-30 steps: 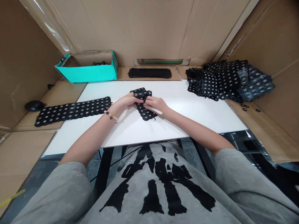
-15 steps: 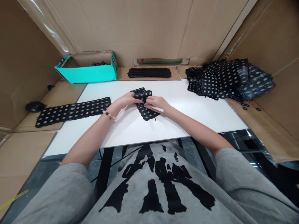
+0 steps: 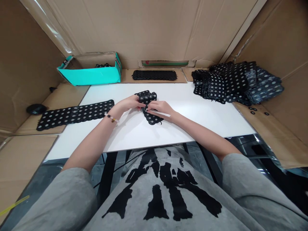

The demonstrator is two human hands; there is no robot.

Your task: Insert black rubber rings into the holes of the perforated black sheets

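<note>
A black perforated rubber sheet [image 3: 149, 96], folded and bunched, lies at the middle of the white table [image 3: 192, 118]. My left hand [image 3: 128, 104] pinches its left edge with curled fingers. My right hand [image 3: 160, 107] is closed on the sheet's right side and also holds a thin white stick [image 3: 161, 113] that points right along the tabletop. A beaded bracelet [image 3: 111, 118] is on my left wrist.
A long flat strip of the same black sheet [image 3: 74, 114] lies at the table's left end. A stack of such sheets [image 3: 237, 83] sits at the far right. A teal box [image 3: 91, 70] and a black tray [image 3: 154, 75] stand at the back. Cardboard walls surround the table.
My right hand has shifted slightly left along the sheet, and the white stick with it. My left hand keeps its pinch.
</note>
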